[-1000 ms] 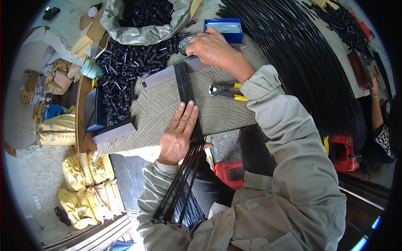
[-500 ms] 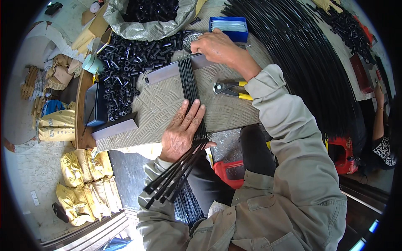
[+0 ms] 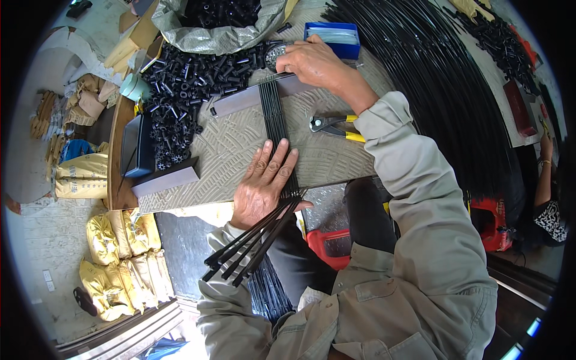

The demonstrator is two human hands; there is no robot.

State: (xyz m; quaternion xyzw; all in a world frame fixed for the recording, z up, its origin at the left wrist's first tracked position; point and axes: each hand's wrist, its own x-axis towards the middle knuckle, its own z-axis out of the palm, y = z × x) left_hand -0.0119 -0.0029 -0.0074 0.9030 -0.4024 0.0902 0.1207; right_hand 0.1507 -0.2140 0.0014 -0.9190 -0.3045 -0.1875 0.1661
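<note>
A bundle of thin black rods (image 3: 273,117) lies across the patterned worktop (image 3: 228,150), its loose ends fanned out past the near edge. My left hand (image 3: 264,183) presses these rods down with its fingers laid over them, while its thumb passes underneath. Beyond it, my right hand (image 3: 318,63) is closed in a pinch by the rods' far ends, beside a small dish of shiny metal bits (image 3: 275,57). Whatever its fingertips hold is hidden. The far ends rest against a grey metal bar (image 3: 240,102). Yellow-handled pincers (image 3: 330,126) lie right of the bundle.
Black plastic fittings (image 3: 174,90) are heaped at the far left below an open sack (image 3: 222,39). Behind my right hand stands a blue box (image 3: 342,39) of clear strips. Many long black rods (image 3: 444,78) cover the right side. Another person's hand (image 3: 545,147) shows at far right.
The view has shifted slightly. The loose near ends of the rods have swung up a little and bunched differently. Both my hands keep nearly the same places.
</note>
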